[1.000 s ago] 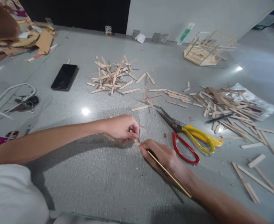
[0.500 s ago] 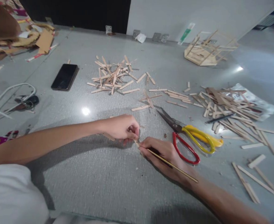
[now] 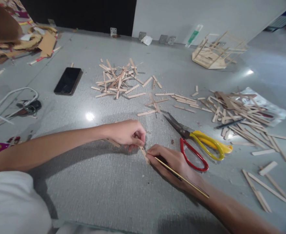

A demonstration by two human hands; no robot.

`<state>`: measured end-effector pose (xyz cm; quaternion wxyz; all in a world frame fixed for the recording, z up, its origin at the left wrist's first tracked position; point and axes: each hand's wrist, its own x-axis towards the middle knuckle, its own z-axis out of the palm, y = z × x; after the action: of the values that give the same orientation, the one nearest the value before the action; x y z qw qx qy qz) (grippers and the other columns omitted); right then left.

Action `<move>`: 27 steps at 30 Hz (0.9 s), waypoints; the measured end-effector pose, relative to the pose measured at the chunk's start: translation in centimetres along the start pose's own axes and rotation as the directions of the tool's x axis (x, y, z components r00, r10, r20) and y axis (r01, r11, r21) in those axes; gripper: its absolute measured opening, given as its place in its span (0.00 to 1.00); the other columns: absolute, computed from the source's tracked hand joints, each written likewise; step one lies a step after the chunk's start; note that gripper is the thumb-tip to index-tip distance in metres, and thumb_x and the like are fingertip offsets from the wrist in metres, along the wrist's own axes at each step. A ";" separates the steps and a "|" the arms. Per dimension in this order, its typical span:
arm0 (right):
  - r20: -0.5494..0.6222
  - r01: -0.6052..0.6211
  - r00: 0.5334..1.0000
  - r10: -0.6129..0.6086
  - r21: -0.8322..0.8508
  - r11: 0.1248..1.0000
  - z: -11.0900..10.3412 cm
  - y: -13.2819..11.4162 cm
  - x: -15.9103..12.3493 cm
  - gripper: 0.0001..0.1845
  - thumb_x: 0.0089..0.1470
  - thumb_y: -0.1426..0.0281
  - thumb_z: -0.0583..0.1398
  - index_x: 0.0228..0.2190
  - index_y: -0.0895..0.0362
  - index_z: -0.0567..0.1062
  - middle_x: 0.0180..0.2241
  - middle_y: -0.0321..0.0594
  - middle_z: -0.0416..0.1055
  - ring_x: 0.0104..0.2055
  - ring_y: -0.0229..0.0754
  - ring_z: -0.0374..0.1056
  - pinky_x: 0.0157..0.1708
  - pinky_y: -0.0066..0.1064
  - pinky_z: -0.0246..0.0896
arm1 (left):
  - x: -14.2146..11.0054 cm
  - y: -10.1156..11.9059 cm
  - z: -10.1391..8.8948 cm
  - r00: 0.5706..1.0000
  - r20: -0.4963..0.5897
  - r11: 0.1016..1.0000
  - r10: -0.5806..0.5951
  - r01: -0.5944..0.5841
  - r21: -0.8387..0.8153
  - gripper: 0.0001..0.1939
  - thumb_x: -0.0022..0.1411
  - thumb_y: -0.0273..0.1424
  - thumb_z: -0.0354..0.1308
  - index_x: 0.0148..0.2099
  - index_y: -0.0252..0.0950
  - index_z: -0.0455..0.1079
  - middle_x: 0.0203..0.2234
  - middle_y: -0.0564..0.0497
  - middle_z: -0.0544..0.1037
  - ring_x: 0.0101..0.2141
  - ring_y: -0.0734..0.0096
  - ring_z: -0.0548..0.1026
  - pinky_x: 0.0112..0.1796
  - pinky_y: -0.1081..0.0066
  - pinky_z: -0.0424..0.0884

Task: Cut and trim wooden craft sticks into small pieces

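My left hand (image 3: pixel 127 133) is closed, its fingertips pinching and pressing down a small wooden stick (image 3: pixel 144 153) that lies on the grey surface. My right hand (image 3: pixel 169 161) sits just to the right of it, closed round a thin yellow pencil-like stick (image 3: pixel 181 178) whose tip meets the wooden stick. Another wooden stick (image 3: pixel 113 142) pokes out from under my left hand. Scissors with a red and a yellow handle (image 3: pixel 196 143) lie right of my right hand, blades pointing up-left.
Heaps of wooden sticks lie at the centre back (image 3: pixel 119 79) and at the right (image 3: pixel 242 112). A black phone (image 3: pixel 68 80) lies at the left. A stick-built frame (image 3: pixel 214 52) stands at the back right. Cables and cardboard scraps (image 3: pixel 16 40) are at the far left.
My right hand has shifted slightly and the long thin stick in it has swung, its free end now pointing further right. My left hand has stayed put.
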<state>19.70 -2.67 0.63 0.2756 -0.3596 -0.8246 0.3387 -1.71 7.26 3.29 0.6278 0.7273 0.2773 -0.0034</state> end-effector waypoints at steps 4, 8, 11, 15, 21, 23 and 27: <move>0.000 0.010 1.000 -0.010 0.005 1.000 0.0 0.0 0.0 0.04 0.65 0.74 0.55 0.37 0.55 0.68 0.32 0.36 0.70 0.31 0.34 0.67 0.31 0.27 0.63 | 0.0 0.1 0.0 1.000 0.004 1.000 -0.004 0.004 -0.003 0.08 0.65 0.27 0.59 0.32 0.32 0.72 0.21 0.53 0.76 0.20 0.76 0.75 0.22 0.78 0.67; 0.018 0.032 0.999 -0.033 0.014 0.999 0.0 0.2 -0.1 0.04 0.65 0.75 0.55 0.41 0.55 0.69 0.34 0.37 0.70 0.33 0.34 0.68 0.34 0.27 0.64 | -0.1 0.3 -0.1 1.000 -0.001 1.000 -0.020 0.020 0.001 0.08 0.65 0.27 0.59 0.31 0.32 0.72 0.20 0.53 0.75 0.19 0.76 0.74 0.21 0.78 0.67; 0.014 0.040 0.999 -0.040 0.002 0.999 0.0 0.3 -0.1 0.04 0.65 0.74 0.55 0.41 0.56 0.69 0.33 0.37 0.71 0.33 0.34 0.68 0.33 0.27 0.64 | -0.2 0.4 -0.1 1.000 0.002 1.000 -0.022 0.022 0.002 0.08 0.65 0.27 0.59 0.32 0.31 0.72 0.20 0.52 0.76 0.20 0.76 0.75 0.21 0.78 0.67; 0.001 0.062 0.998 -0.062 -0.003 0.998 0.0 0.1 0.1 0.04 0.65 0.73 0.55 0.40 0.56 0.70 0.32 0.37 0.71 0.31 0.34 0.68 0.32 0.26 0.63 | -0.1 0.3 -0.1 1.000 0.007 1.000 -0.023 0.023 0.003 0.08 0.65 0.27 0.59 0.32 0.31 0.73 0.20 0.51 0.76 0.20 0.75 0.75 0.22 0.78 0.67; 0.001 0.025 1.000 -0.025 0.000 1.000 -0.1 -0.3 0.5 0.05 0.66 0.72 0.55 0.38 0.56 0.70 0.31 0.36 0.69 0.30 0.33 0.66 0.31 0.25 0.62 | 0.0 0.2 0.0 1.000 -0.006 1.000 -0.008 0.008 0.022 0.08 0.65 0.26 0.58 0.31 0.32 0.72 0.20 0.52 0.76 0.20 0.75 0.75 0.21 0.78 0.67; 0.005 0.008 1.000 -0.008 0.004 1.000 -0.1 -0.3 0.6 0.05 0.66 0.71 0.54 0.37 0.56 0.70 0.30 0.35 0.69 0.29 0.33 0.65 0.30 0.26 0.61 | 0.0 0.2 0.1 1.000 -0.007 1.000 -0.011 0.011 0.027 0.08 0.64 0.26 0.59 0.31 0.32 0.72 0.20 0.52 0.77 0.20 0.75 0.75 0.21 0.79 0.66; 0.033 -0.040 0.999 0.038 0.034 0.999 -0.1 -0.1 0.5 0.06 0.66 0.70 0.55 0.36 0.56 0.70 0.30 0.35 0.69 0.30 0.33 0.65 0.31 0.26 0.60 | 0.0 0.3 0.1 1.000 -0.016 0.999 -0.013 0.014 0.041 0.08 0.64 0.26 0.59 0.31 0.32 0.72 0.20 0.52 0.77 0.20 0.75 0.75 0.21 0.79 0.66</move>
<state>19.43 -2.33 0.86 0.2617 -0.3653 -0.8158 0.3641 -1.59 7.15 3.57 0.6103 0.7382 0.2871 -0.0077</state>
